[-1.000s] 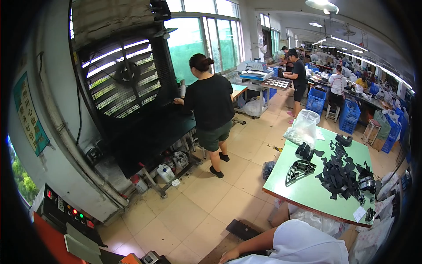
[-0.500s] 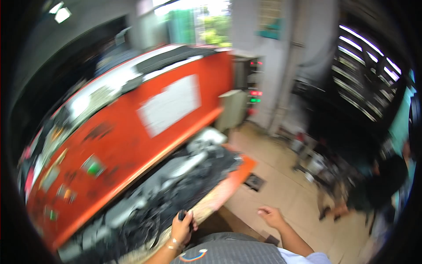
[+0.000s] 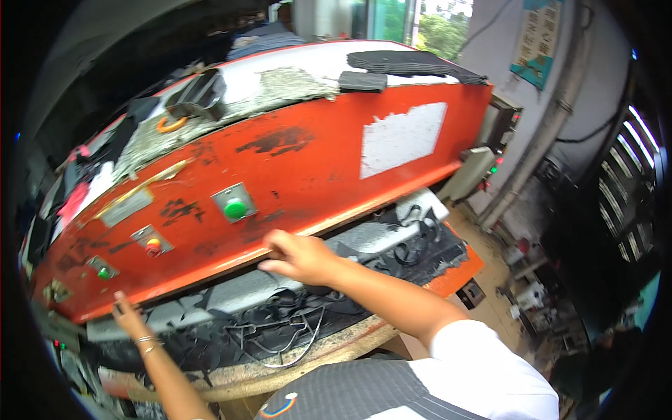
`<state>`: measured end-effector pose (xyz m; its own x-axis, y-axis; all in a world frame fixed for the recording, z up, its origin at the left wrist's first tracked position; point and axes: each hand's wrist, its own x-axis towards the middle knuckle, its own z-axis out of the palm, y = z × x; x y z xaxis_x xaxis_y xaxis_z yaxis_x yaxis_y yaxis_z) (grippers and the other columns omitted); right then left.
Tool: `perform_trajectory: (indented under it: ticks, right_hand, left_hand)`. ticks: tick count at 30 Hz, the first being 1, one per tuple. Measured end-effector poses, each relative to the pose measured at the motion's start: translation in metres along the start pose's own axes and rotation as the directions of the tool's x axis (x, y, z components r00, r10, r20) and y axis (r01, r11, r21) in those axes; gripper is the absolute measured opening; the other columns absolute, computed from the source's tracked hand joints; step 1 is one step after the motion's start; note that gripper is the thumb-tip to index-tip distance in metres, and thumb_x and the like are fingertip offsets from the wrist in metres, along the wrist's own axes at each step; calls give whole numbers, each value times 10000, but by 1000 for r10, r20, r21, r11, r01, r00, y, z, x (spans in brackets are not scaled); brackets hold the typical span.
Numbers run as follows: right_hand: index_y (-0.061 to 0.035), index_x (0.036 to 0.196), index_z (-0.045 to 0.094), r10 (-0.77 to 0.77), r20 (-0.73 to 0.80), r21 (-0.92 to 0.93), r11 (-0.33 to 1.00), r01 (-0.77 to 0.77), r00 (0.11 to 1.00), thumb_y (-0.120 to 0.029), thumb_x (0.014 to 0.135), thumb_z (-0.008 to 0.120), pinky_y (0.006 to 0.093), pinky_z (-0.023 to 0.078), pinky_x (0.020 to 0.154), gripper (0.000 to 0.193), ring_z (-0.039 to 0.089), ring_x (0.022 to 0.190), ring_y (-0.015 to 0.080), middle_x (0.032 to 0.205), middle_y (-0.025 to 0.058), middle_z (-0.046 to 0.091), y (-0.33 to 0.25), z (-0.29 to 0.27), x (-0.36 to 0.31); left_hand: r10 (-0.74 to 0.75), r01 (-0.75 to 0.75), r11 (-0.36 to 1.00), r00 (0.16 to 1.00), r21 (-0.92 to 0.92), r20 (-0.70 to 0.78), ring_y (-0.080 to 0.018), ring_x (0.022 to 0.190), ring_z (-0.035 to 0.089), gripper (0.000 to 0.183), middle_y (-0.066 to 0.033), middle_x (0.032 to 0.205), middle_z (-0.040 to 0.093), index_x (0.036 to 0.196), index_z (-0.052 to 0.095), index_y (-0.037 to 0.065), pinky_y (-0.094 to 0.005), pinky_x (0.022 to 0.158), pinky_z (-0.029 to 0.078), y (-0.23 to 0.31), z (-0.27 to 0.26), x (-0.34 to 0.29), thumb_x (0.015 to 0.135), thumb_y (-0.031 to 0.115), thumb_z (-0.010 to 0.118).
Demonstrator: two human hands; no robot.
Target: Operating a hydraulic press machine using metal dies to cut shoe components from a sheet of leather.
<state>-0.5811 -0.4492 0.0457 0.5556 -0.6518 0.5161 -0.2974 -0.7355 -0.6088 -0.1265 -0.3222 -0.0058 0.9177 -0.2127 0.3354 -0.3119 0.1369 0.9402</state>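
My right hand (image 3: 299,259) is in front of the long lower edge of an orange press beam (image 3: 322,150), its thumb and curled fingers apart with nothing seen between them. Farther left, my left hand (image 3: 131,320) is raised by the beam's left lower edge, thumb up and fingers partly hidden; a small dark thing shows at it, too blurred to name. Between and below the hands, a thin metal cutting die (image 3: 280,344) lies on black scraps (image 3: 350,308) over the press bed. A green push button (image 3: 235,208) sits on the beam's front above my right hand.
A red button (image 3: 153,246) and a smaller green button (image 3: 104,273) are farther left. On the beam top lie stacked dark sheets (image 3: 406,63), a dark block (image 3: 362,82) and a metal die (image 3: 198,94). Machine parts (image 3: 532,294) stand on the floor at right.
The view has swung right to left, bringing the press in front. My right hand has come across from the right to the beam's edge; my left hand has moved left.
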Motion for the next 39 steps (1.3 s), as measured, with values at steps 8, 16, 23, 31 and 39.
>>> perform_trajectory:
  ticks: [8, 16, 23, 31, 39]
  right_hand:
    - [-71, 979, 420, -27, -352, -44, 999, 12, 935, -305, 844, 700, 409, 475, 495, 389, 617, 568, 297, 690, 66, 607, 11, 31, 89]
    - [-76, 1002, 418, 131, -309, -44, 987, -152, 942, -328, 883, 643, 469, 500, 570, 358, 655, 722, 364, 819, 105, 659, -5, 39, 83]
    - [-72, 969, 551, 398, 225, -215, 910, -353, 889, -414, 871, 630, 477, 496, 719, 364, 635, 852, 377, 884, 147, 640, 29, 5, -94]
    - [-20, 830, 662, 400, 43, -454, 824, -338, 916, -480, 878, 572, 393, 434, 856, 471, 538, 940, 285, 899, 107, 589, 10, 13, -221]
    - [-14, 782, 675, 413, 122, -311, 879, -361, 902, -458, 865, 593, 406, 452, 840, 459, 556, 934, 295, 884, 118, 604, 21, -3, -217]
  left_hand:
    - [234, -163, 963, 900, 215, -368, -291, 1063, 608, 741, -223, 1194, 621, 1227, 564, -83, -344, 916, 463, -13, 34, 141, 899, 582, 555]
    - [286, -214, 936, 924, 278, -254, -310, 1092, 599, 768, -220, 1215, 611, 1236, 565, -56, -359, 961, 443, -14, 6, 165, 891, 628, 523]
    - [199, -241, 968, 906, -70, -375, -220, 661, 540, 259, -64, 743, 550, 983, 558, 99, -358, 602, 479, 22, 14, -13, 953, 354, 596]
    - [499, -320, 863, 664, -391, 558, -141, 672, 400, 136, -40, 781, 453, 860, 461, 53, -279, 610, 359, 51, 112, -237, 984, 106, 446]
    - [566, -318, 786, 27, -530, 824, -330, 645, 543, 185, -137, 700, 541, 754, 530, 30, -375, 614, 444, 108, 236, -353, 811, 86, 698]
